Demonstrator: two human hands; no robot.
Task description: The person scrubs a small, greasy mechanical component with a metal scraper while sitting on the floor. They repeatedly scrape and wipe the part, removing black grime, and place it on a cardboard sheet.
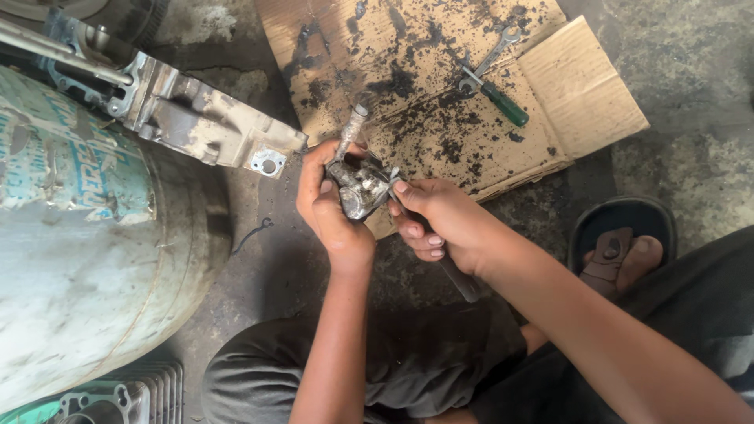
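My left hand grips a small greasy metal engine part with a thin shaft sticking up from it. My right hand holds a dark-handled tool whose tip presses against the part's right side; the handle runs down under my wrist. Both hands meet just in front of an oil-stained sheet of cardboard.
A green-handled screwdriver and a spanner lie on the cardboard. A large pale drum stands at the left, with a metal engine casing resting on it. A finned cylinder sits at bottom left. My sandalled foot is at right.
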